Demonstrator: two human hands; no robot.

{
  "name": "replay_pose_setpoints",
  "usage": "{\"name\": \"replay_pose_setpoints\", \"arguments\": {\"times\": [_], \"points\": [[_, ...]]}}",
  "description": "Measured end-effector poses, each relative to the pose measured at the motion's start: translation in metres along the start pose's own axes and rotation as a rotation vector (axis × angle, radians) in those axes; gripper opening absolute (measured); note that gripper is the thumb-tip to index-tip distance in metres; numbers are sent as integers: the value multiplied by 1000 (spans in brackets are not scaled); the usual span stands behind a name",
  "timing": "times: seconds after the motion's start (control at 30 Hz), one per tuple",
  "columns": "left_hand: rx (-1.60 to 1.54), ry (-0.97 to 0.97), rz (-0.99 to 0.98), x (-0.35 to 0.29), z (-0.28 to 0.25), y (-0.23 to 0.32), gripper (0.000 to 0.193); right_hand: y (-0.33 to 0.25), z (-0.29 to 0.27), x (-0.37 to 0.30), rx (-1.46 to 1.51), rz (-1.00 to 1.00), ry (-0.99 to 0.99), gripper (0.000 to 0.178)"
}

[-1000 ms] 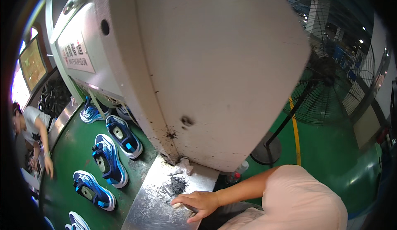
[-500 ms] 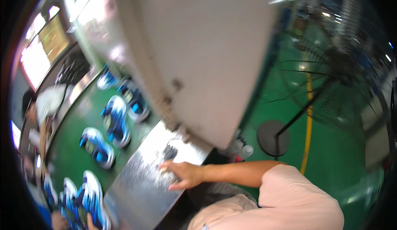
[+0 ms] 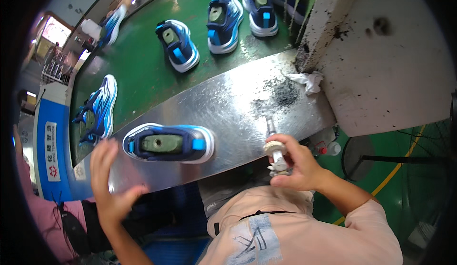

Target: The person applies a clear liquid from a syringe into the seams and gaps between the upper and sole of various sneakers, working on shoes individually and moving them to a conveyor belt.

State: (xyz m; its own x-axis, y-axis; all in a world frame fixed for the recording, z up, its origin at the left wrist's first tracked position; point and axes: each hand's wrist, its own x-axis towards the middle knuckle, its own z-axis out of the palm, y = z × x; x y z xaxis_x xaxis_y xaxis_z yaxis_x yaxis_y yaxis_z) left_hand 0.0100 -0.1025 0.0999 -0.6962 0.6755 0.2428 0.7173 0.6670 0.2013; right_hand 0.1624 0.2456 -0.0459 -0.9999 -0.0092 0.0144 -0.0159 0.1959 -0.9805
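Note:
A navy, blue and white sneaker [image 3: 202,153] lies on the metal ledge [image 3: 228,98] in front of me, a green shoe last [image 3: 162,143] filling its opening. At its left end is my left hand [image 3: 107,184], open, fingers and thumb apart, with nothing in it. My right hand [image 3: 304,167] is closed around a small tool [image 3: 275,148] with a slim metal tip and a lumpy whitish handle; its exact kind is unclear. The tip points away from me over the ledge, right of the sneaker.
Several like sneakers [image 3: 181,46] stand on a green belt [image 3: 138,74] beyond the ledge. A crumpled white cloth [image 3: 309,81] and black residue [image 3: 285,93] are at the ledge's right end, against a pale panel [image 3: 381,79]. People work at the far left and near left.
My view has swung left toward the belt. A sneaker now lies alone on the ledge, with my left hand open beside it. The tool in my right hand now shows plainly.

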Motion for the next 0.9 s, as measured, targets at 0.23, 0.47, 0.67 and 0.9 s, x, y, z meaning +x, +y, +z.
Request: {"name": "replay_pose_setpoints", "arguments": {"times": [0.23,0.47,0.67,0.9], "points": [[-206,-184,143,66,58,-4,68,7,-3,25,388,-3,291,82],[51,-54,165,13,59,33,61,30,-7,31,103,-52,271,85],[121,-45,62,22,64,52,63,40,-3,46,-81,-102,247,84],[46,-52,119,46,68,39,70,38,0,47,-161,-140,240,85]]}}
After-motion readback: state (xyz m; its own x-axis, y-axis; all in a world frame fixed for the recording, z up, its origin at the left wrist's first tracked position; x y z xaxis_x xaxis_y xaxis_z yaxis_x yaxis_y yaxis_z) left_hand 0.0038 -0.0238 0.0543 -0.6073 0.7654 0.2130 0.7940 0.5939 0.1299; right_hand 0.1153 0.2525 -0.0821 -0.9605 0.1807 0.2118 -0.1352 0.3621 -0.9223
